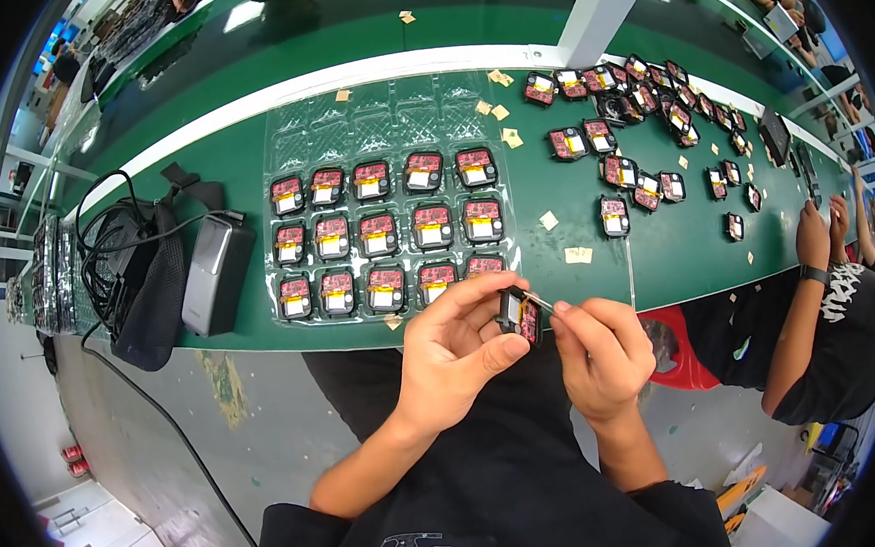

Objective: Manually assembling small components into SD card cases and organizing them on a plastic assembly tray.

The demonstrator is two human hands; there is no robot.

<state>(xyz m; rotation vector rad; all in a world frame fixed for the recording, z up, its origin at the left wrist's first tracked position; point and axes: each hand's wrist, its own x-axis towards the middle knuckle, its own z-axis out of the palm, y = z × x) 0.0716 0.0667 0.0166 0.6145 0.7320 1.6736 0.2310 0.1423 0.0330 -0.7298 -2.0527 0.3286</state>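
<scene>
My left hand (443,363) grips a small black-cased device (510,310) between thumb and fingers, tilted on edge, with part of its red circuit board showing. Pinched in my right hand (608,358) is a thin metal tool (540,301), perhaps tweezers. Its tip reaches the upper edge of the device; whether it touches is too small to tell. Just beyond my hands lies a clear plastic tray (363,128). Its nearer three rows hold several like devices (377,234) with red boards, white labels and yellow tape, while the far pockets are bare.
Loose devices (646,193) are scattered over the green table (579,290) to the right, among small beige paper pieces (578,255). A grey-black box (219,277), a black pouch (153,316) and a cable (161,416) sit left. A co-worker's hand (813,233) is at far right.
</scene>
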